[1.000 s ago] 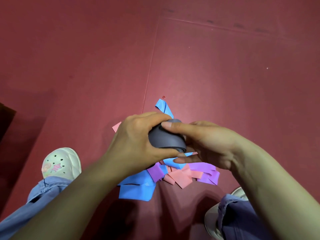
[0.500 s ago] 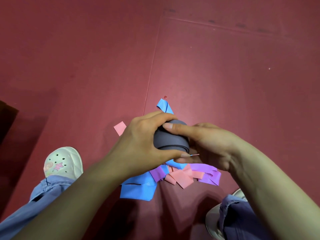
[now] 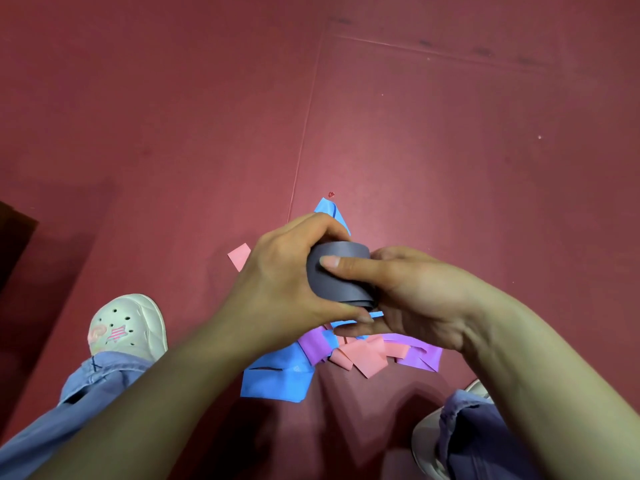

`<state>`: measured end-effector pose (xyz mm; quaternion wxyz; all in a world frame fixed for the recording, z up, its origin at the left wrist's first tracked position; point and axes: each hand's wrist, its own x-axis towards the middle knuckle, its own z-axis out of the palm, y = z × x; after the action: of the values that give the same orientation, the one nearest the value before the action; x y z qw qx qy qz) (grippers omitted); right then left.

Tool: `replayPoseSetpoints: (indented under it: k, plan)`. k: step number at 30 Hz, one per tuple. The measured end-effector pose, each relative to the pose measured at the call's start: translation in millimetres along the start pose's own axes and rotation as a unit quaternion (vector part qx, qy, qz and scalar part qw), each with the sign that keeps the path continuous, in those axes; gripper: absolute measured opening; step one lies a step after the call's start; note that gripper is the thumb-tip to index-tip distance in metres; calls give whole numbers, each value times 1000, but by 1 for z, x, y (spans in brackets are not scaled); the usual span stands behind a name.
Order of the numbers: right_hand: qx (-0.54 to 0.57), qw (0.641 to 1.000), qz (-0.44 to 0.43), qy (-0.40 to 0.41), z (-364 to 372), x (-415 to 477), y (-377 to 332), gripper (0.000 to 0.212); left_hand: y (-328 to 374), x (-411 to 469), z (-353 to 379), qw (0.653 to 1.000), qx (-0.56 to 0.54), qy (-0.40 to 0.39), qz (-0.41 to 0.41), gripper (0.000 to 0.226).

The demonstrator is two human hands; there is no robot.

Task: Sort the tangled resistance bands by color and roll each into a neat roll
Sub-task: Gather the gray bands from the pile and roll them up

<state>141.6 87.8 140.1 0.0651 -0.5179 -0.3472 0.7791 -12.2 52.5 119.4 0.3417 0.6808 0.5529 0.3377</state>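
Head view, OP: ok so where's the grey roll (image 3: 337, 275) sitting relative to the hands? Trying to guess what the next move hangs on.

Reply: dead centre of the frame, up off the floor (image 3: 450, 150), sandwiched between both. The left hand (image 3: 284, 282) wraps it from frame-left. The right hand (image 3: 408, 296) cups it from frame-right, with one finger (image 3: 346, 266) laid flat across the front wall. Both are gripping it, so neither is really nearer.

OP: and which way does it point?

Reply: its axis runs roughly top to bottom in the frame, leaning a bit to the lower right. Layered edges show at that lower-right end, so my guess is the band's tail finishes around there. That would make the right hand the one placed to smooth it down.

OP: what can't you see?

Reply: the back of the roll, the left fingers behind it, and whether the tail is tucked in. Right under the hands is the tangle: blue band (image 3: 277, 379), pink band (image 3: 367, 358) and purple band (image 3: 420, 355), all overlapping. The hands cover the middle, so no idea how they cross. There's a white shoe (image 3: 124, 327) at lower left, and a second shoe (image 3: 426, 441) cut off by the bottom edge.
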Motion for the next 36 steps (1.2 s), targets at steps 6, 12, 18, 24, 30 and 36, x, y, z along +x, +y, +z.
replayPoseSetpoints:
  k: [6,12,18,24,30,36]
  plan:
    - [53,998,-12,-15,3,0,1,26,3,-1,3,999,19,-44,-9,80]
    - [28,999,5,-27,5,2,3,51,2,-1,4,999,16,-22,20,48]
    - [-9,999,-2,-44,3,2,2,54,5,-1,2,1000,0,6,13,47]
    - [-12,999,-34,0,4,2,2,36,8,-1,1,1000,-2,4,-18,68]
    - [-4,1000,-10,-13,1,0,2,35,6,0,0,999,-31,9,-18,60]
    - [-64,998,5,18,-6,0,-1,71,5,-1,-1,1000,4,9,1,49]
